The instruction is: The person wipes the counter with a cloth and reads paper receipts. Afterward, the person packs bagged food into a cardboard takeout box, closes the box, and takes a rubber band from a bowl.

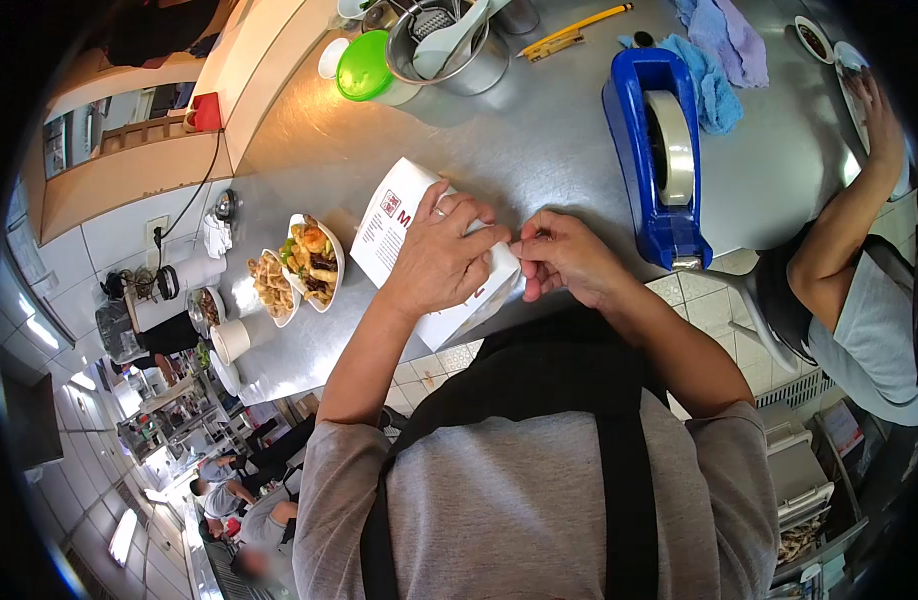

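A white paper bag (pixel 377 228) with printed lettering and a small red stamp-like mark lies on its side on the steel table, close to my body. My left hand (pixel 444 250), with a ring on one finger, is wrapped over the bag and grips it near its folded end. At that end, the thumb and fingertips of my right hand (pixel 569 260) are pinched on the bag's edge. Whether a bit of tape is between those fingertips is too small to tell. A blue tape dispenser (pixel 624 120) with a clear roll stands right of my right hand.
Two white dishes of fried food (pixel 312 262) sit left of the bag. Behind are a green-lidded tub (pixel 364 68), a metal pot of utensils (pixel 484 72), a yellow pencil (pixel 579 30) and blue cloths (pixel 717 95). At right, a co-worker's arm (pixel 847 215) reaches over the table.
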`<state>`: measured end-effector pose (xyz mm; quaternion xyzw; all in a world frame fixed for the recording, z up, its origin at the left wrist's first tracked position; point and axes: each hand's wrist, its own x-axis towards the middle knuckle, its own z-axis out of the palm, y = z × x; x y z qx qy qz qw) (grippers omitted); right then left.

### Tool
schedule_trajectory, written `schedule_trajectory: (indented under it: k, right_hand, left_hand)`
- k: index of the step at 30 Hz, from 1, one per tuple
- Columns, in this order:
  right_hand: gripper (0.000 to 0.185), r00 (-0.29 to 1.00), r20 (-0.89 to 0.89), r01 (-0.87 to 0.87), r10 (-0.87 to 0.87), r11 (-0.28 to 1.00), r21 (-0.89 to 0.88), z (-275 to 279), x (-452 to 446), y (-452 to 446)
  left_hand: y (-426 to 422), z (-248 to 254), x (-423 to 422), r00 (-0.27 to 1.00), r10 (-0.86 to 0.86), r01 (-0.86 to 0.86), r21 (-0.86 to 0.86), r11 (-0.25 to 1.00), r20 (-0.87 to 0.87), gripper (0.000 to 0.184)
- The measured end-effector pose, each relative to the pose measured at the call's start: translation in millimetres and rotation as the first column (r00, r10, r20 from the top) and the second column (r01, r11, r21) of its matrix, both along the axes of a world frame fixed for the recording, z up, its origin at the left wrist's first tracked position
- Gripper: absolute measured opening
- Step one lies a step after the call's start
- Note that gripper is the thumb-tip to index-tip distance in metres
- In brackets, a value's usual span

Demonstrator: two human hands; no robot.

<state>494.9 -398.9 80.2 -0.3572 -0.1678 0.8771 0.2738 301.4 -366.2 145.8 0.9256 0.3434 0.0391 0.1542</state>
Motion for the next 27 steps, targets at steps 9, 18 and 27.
schedule_trajectory:
  k: [9, 18, 27]
  right_hand:
    - [0.013, 0.995, -0.102, 0.015, -0.020, 0.999, -0.050, -10.1, 2.9, -19.6]
    - [0.014, 0.867, 0.315, 0.111, -0.387, 0.766, 0.634, -15.5, -17.6, -11.0]
    - [0.018, 0.705, 0.493, 0.087, -0.510, 0.752, 0.654, -14.6, -25.3, -54.0]
  left_hand:
    - [0.4, 1.7, 0.9, 1.000, -0.016, 0.016, 0.024, 1.000, -0.002, 0.024]
    - [-1.5, -3.8, -3.6, 0.998, -0.046, 0.044, 0.059, 0.997, 0.036, 0.026]
    - [-9.3, -6.6, -10.5, 0.986, -0.118, 0.102, 0.135, 0.986, 0.115, 0.024]
